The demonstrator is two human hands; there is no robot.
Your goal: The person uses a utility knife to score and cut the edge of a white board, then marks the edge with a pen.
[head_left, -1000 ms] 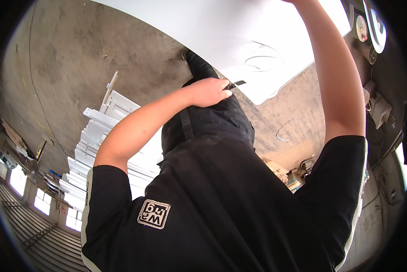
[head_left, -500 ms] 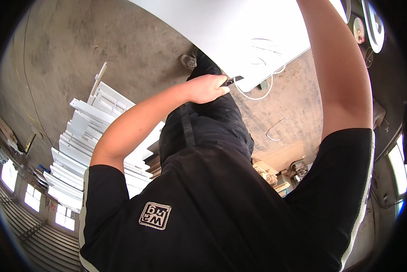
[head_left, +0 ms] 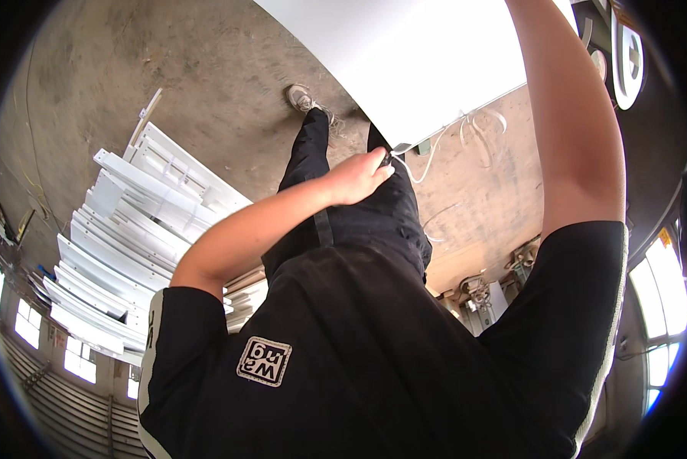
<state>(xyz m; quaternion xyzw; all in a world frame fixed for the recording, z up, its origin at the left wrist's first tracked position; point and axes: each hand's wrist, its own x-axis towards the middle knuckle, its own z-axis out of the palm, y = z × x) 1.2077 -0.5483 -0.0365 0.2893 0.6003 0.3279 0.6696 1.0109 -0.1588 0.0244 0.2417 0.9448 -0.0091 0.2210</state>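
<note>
My left hand is closed around the dark handle of a utility knife, in front of my trousers. Its short greyish blade lies at the near corner of a big white panel. From that corner a thin white strip curls down along the panel's edge, close to the knife. My right arm reaches up over the panel's right side. The right hand itself is beyond the top of the picture.
Many white boards are stacked on the floor to my left. More pale strip loops dangle past the panel's right edge. Machinery stands low on the right, and a white oval-holed piece is at the far right.
My left hand has drawn slightly down toward me with the knife, whose blade showed over the panel's corner before. The strip loops lying on the panel now hang off its edge. One foot has come into view.
</note>
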